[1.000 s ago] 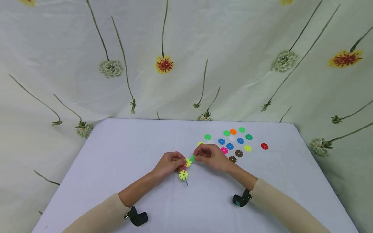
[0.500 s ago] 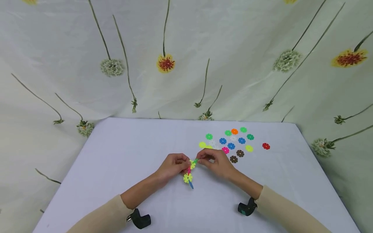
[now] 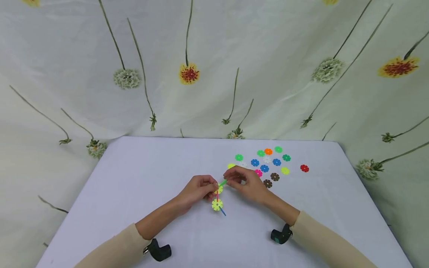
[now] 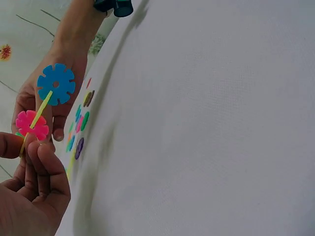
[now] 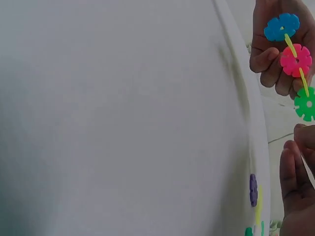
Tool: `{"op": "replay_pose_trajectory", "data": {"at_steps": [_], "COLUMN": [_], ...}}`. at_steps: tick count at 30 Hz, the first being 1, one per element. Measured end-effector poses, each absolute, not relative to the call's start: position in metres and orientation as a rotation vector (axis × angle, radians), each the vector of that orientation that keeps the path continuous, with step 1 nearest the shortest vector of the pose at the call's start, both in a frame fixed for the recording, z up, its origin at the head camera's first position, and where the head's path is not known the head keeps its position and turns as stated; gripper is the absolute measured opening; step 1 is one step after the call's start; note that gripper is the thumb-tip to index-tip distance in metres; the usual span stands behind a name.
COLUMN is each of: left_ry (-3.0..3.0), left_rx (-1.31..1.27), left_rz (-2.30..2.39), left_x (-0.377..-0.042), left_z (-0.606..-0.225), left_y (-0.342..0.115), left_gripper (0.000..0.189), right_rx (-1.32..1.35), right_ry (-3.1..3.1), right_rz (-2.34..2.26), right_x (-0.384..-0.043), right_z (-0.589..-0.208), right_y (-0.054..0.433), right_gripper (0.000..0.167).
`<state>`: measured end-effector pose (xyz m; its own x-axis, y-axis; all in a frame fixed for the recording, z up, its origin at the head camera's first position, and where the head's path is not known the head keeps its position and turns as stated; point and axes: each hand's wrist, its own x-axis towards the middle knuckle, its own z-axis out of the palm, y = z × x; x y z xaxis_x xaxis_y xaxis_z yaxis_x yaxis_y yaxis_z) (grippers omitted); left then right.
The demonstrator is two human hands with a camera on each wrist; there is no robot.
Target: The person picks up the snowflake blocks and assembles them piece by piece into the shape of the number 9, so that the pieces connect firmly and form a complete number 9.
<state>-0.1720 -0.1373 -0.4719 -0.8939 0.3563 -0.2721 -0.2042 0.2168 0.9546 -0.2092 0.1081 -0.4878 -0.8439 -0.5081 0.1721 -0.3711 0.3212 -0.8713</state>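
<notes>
Between my hands hangs a chain of flower-shaped interlocking discs, slotted edge to edge. It runs from a blue disc point(image 4: 56, 84) through a yellow disc point(image 3: 217, 204), a pink disc point(image 5: 296, 61) and a second yellow disc to a green disc point(image 5: 306, 104). My left hand point(image 3: 197, 190) pinches the upper yellow disc between thumb and fingers. My right hand point(image 3: 247, 184) pinches the green disc by its outer edge. The green disc meets the upper yellow disc at an angle; how deep the slots sit is too small to tell. Fingers partly cover the upper yellow disc.
Loose discs lie scattered at the back right of the white table point(image 3: 151, 160), among them a brown disc point(image 3: 267, 183), a blue disc point(image 3: 255, 162), an orange disc point(image 3: 268, 152) and, farthest right, a red disc point(image 3: 304, 168). A flower-printed cloth point(image 3: 214, 44) hangs behind.
My hands and the chain have shifted slightly right overall. The chain has turned, with its blue end swinging toward the right. Both hands keep their pinch, and the loose discs lie as before.
</notes>
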Motion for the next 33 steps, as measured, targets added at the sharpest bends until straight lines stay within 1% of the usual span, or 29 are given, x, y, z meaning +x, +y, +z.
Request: {"op": "replay_pose_trajectory", "data": {"at_steps": [6,12,20,25,33], "left_ry": [2.073,2.066,2.069,2.059,2.061], "left_rx": [0.062,0.062,0.044,0.040,0.041], "left_rz": [1.713,1.700,1.704,1.710,1.716], "left_x": [-0.170,-0.166,-0.165,-0.166,-0.167], "left_z": [-0.472,-0.474,-0.477,-0.478,-0.480], "left_y": [-0.142,-0.145,-0.148,-0.148,-0.150], "left_gripper": [0.020,0.021,0.021,0.023,0.023], "right_rx": [-0.693,-0.568,-0.570,-0.558,-0.595], "right_ry": [2.620,2.762,2.921,2.913,2.877], "right_rz": [-1.377,-1.130,-0.872,-0.861,-0.946], "right_x": [-0.231,-0.248,-0.261,-0.262,-0.260], "right_z": [-0.485,-0.486,-0.494,-0.495,-0.494], "right_y": [0.112,0.111,0.102,0.099,0.094], "right_gripper": [0.022,0.026,0.030,0.024,0.026]}}
